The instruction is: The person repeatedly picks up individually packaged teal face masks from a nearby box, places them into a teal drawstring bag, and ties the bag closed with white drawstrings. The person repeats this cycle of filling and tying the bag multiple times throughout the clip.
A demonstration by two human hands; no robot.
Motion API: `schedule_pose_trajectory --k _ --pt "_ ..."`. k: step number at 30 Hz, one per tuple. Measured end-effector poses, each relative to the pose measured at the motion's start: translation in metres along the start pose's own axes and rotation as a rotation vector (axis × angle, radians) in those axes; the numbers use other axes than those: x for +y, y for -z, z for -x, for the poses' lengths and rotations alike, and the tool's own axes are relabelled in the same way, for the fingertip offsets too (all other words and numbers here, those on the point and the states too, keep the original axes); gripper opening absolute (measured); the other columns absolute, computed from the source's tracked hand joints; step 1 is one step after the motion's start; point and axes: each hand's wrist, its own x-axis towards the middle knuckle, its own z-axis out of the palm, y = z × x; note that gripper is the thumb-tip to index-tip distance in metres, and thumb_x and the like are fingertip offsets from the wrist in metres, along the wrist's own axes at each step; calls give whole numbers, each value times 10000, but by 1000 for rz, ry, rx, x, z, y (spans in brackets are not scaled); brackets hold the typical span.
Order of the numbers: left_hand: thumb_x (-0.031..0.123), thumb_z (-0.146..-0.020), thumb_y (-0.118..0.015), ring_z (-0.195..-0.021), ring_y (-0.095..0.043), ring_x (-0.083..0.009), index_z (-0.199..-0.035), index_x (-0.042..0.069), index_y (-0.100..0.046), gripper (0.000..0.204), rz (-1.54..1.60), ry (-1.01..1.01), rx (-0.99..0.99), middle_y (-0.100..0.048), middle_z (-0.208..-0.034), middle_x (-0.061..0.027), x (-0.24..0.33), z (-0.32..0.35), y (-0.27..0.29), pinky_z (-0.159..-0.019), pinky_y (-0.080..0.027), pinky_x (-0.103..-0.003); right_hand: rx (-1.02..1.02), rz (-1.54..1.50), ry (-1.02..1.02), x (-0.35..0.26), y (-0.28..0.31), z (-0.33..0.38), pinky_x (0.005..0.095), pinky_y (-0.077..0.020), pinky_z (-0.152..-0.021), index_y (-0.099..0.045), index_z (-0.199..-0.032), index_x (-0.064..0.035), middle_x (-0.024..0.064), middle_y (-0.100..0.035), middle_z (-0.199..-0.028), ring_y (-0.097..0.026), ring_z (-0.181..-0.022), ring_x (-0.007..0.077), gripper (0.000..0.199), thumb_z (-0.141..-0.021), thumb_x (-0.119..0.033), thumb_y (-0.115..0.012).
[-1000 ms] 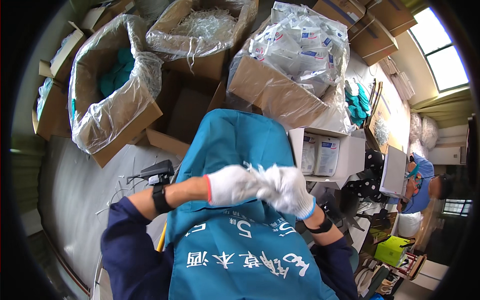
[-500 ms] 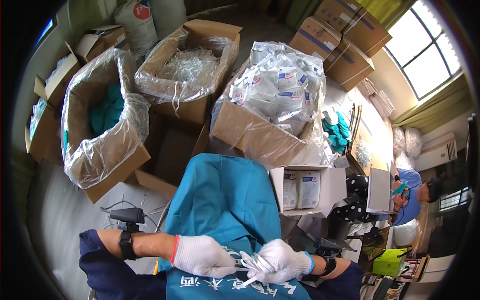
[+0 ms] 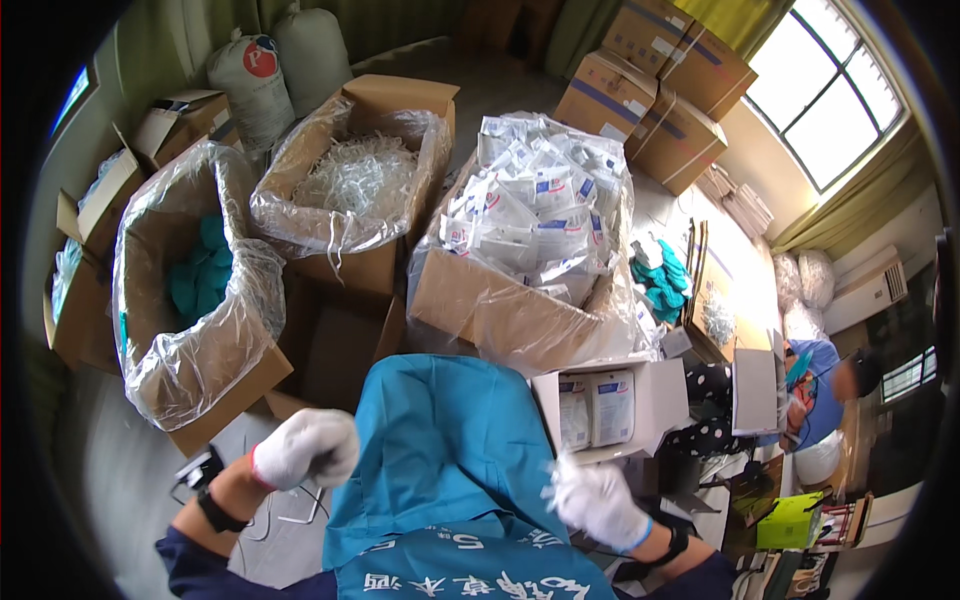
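Note:
My left hand [image 3: 308,448], in a white knit glove with a red cuff, is raised beside the blue apron [image 3: 445,430], near the plastic-lined carton with teal pieces. Its fingers are curled closed, and whatever they may hold is hidden. On the other side of the apron, my right hand [image 3: 600,508], gloved in white with a blue cuff, is closed and slightly blurred. White strips [image 3: 549,490] stick out at its fingertips. Just beyond it, a small white box [image 3: 655,415] lies with its opening toward me, holding white printed packets [image 3: 612,408].
A lined carton [image 3: 225,405] holds teal pieces. Another contains clear-white strips [image 3: 358,178], and a large one is heaped with white packets [image 3: 540,210]. An open brown carton [image 3: 340,330] stands between them. At right, a person in blue [image 3: 815,385] sits by a work table.
My hands were together over the apron, with white strips between them. They have parted: the left went up and left, the right slightly right. The view has shifted a little.

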Motion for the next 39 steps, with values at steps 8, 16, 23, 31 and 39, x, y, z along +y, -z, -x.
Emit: schedule_pose_trajectory --k 8,16,23,31,39 --pt "273 -1004 -589 -631 -462 -58 -1094 22 -645 273 64 -180 82 -646 -907 -28 -61 -151 -47 -559 -369 -217 -1 -943 144 -48 0 -113 282 -232 -428 -373 -708 -216 -48 -256 -531 -248 -421 100 392 -1062 -358 -463" --pt "501 -1056 -465 -575 -405 -59 -1161 3 -686 555 -151 -274 -58 -720 -977 -88 -70 -185 -82 -511 -324 -232 -106 -939 120 -40 -4 -130 285 -196 -421 -360 -663 -209 -48 -247 -518 -231 -418 100 441 -1066 -351 -469" --pt "362 -1017 -621 -591 -417 -34 -1087 4 -682 370 -381 -166 -155 -721 -950 -63 -66 -179 -100 -523 -355 -210 0 -774 140 -31 -20 -121 263 -222 -416 -341 -675 -203 -60 -250 -554 -236 -436 92 437 -1038 -317 -556" --pt "273 -1003 -630 -583 -415 -36 -943 45 -614 237 -147 -70 -135 -596 -743 6 -65 -171 -110 -524 -347 -213 40 -813 164 -27 -16 -116 265 -231 -416 -356 -661 -203 -54 -287 -551 -265 -437 93 444 -1034 -323 -565" --pt "241 -1030 -575 -569 -420 -43 -939 52 -623 215 -247 18 -157 -490 -695 34 -65 -167 -116 -508 -331 -213 78 -698 205 -20 -17 -111 259 -232 -431 -361 -664 -191 -43 -284 -555 -269 -450 94 442 -1039 -328 -550"
